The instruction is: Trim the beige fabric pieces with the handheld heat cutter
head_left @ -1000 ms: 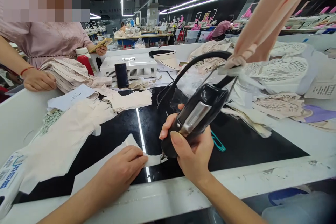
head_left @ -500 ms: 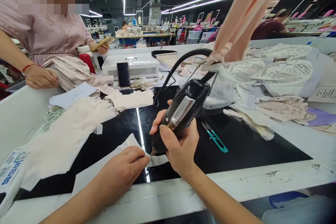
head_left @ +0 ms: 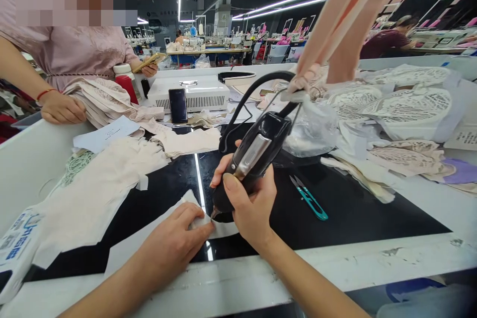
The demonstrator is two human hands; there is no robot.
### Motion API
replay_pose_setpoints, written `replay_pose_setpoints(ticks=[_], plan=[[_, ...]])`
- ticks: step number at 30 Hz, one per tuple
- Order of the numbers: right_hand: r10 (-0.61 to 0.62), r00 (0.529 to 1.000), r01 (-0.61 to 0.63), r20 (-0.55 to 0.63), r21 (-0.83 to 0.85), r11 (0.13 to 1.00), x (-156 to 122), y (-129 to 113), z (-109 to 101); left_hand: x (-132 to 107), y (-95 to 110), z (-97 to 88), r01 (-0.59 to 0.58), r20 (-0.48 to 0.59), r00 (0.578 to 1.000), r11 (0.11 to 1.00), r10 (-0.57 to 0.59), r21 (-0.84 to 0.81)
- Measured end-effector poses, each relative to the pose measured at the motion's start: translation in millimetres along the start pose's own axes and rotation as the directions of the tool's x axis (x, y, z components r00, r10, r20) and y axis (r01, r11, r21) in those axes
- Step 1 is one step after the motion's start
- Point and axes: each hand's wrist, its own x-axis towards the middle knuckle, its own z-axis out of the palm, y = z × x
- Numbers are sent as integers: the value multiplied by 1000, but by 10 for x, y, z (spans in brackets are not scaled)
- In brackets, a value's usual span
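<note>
My right hand is wrapped round a black corded hand tool with a silver lever along its body. The tool is tilted, its narrow metal tip pointing down at a piece of white fabric by my left fingertips. Fingers bent and close together, my left hand pinches and presses that fabric against the glossy black board. Pink fabric strips knotted near the tool's top suspend it from above. To the right lie teal thread snips, untouched.
Cream fabric pieces cover the left side. Lace cups are heaped at the right. Behind stand a phone and a white vented box. A co-worker at far left holds a phone.
The tool and my right hand have shifted slightly left, with the tip closer to my left fingertips. My left hand still presses the fabric. The camera view has moved a little.
</note>
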Motion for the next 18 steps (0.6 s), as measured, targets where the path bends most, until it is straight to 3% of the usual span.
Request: replay_pose_setpoints(ticks=[18], plan=[[23, 999, -22, 25, -54, 998, 63, 91, 58, -7, 20, 18, 24, -45, 999, 999, -25, -31]])
